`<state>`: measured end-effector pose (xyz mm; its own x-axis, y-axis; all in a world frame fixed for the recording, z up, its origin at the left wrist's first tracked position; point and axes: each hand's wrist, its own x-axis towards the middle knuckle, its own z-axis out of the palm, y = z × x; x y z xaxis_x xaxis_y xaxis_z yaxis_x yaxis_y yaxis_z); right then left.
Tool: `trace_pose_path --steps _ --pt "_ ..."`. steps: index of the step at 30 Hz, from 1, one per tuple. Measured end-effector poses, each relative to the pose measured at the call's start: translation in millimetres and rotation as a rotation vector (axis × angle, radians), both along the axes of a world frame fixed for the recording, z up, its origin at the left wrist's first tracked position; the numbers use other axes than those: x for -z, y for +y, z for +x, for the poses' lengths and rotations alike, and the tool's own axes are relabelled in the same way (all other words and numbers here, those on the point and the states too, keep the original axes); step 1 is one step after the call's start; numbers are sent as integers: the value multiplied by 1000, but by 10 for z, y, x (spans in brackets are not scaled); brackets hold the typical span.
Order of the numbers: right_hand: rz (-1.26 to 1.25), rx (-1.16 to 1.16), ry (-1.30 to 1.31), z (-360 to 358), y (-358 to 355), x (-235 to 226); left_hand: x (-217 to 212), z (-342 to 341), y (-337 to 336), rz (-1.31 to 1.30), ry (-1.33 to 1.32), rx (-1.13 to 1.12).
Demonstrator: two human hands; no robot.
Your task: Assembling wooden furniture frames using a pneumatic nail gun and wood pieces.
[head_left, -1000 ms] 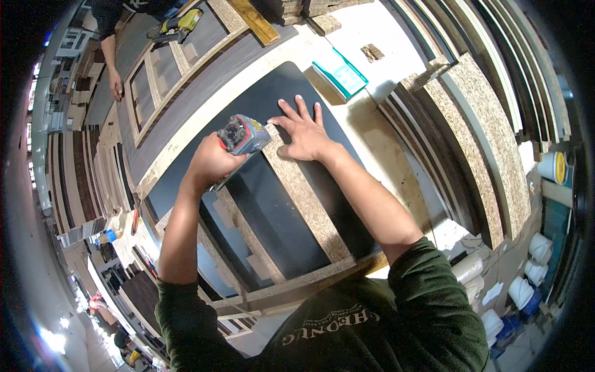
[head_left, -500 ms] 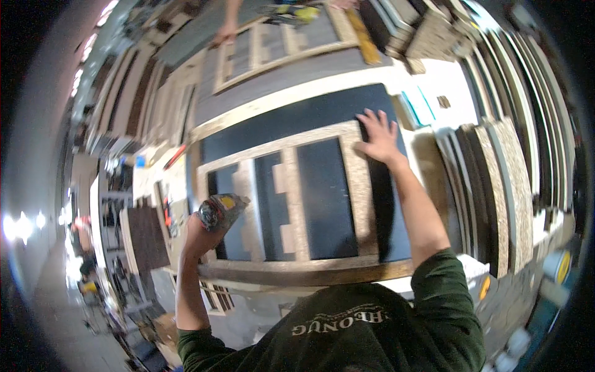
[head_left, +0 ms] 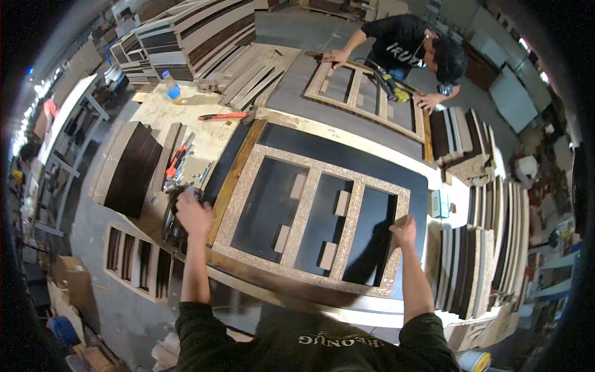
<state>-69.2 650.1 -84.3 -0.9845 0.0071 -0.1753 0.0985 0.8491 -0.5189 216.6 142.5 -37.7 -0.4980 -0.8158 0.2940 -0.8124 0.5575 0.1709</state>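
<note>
Right hand on the frame, left hand at a dark tool

The wooden frame lies flat on a black panel, with four small blocks set against its bars. The hands are well apart. The right hand is closed on the frame's right rail, thumb toward the inside. The left hand is beyond the frame's left side, over a dark tool; it is blurred, and I cannot tell whether it grips. A brown strip runs along the frame's left edge. Farther left of the frame are red-handled pliers and stacked boards; a bottle stands beyond its far left corner. Right of the frame are more boards and a small teal box. Beyond the frame, a co-worker leans over a second frame, both hands at it.
</note>
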Motion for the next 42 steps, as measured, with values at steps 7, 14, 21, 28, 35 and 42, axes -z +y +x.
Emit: trace_pose_path --steps 7,14,21,28,35,42 --pt "-180 155 226 236 -301 -723 454 -730 154 181 138 396" --pt "-123 148 285 316 -152 -1138 346 -980 78 228 171 444" --pt "-297 232 695 -78 -267 -2281 -1167 -1694 -228 17 532 425" --pt "-441 267 848 -335 -378 -1617 -1177 -1958 -149 95 627 485" --pt "-1124 193 303 107 162 -1258 -688 -879 -596 1139 799 663" --pt "-1238 15 -426 1223 1002 -1149 -779 229 -389 1636 540 514"
